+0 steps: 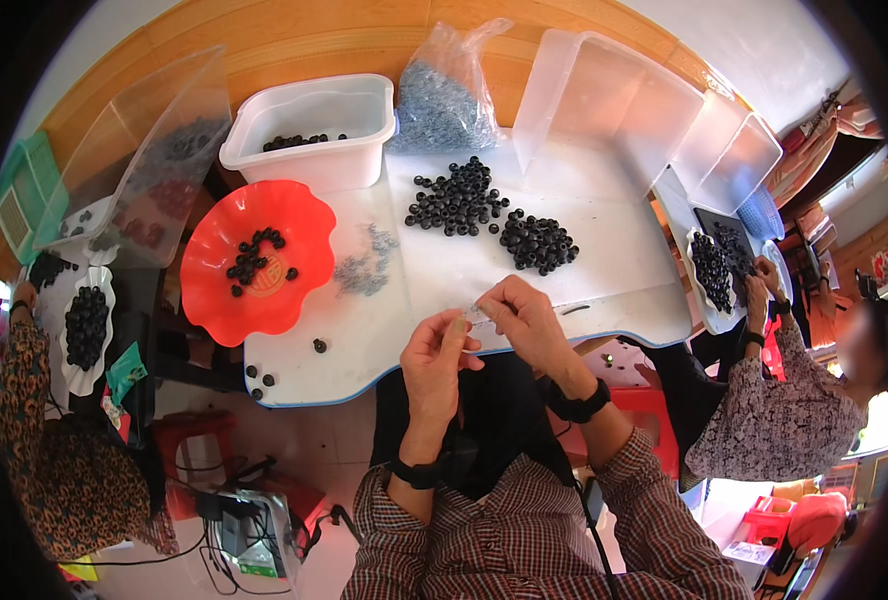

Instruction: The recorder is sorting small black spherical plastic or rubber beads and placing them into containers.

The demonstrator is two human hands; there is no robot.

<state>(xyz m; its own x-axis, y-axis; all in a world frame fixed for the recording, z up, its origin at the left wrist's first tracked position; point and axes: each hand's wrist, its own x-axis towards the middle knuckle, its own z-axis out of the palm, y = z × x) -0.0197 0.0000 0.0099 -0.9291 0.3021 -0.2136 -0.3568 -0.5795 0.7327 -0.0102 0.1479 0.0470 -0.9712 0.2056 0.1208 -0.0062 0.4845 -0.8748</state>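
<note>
1. Black pieces (pixel 457 197) fill two heaps at the upper centre of the frame, on the white table (pixel 624 250); each heap is too dense to count.
2. Left hand (pixel 442 345) and right hand (pixel 520 318), mid-frame, are both closed in a pinch, thumb to fingertips, seemingly on one small pale piece (pixel 475 316) between them, too tiny to identify.
3. Work looks under way rather than finished: this one piece is in hand, and much material remains about. Which heap is finished, if either, I cannot tell.
4. One red dish (pixel 309 205), left of centre, holds roughly twenty black pieces.
5. One white tub (pixel 314 165), upper left, shows a shallow layer of them, uncountable.
6. Four black pieces lie loose near the table's lower-left edge.
7. One scatter of bluish bits (pixel 366 262) lies right of the dish, uncountable; one clear bag (pixel 449 105), upper centre, is well filled with similar-looking bits.
</note>
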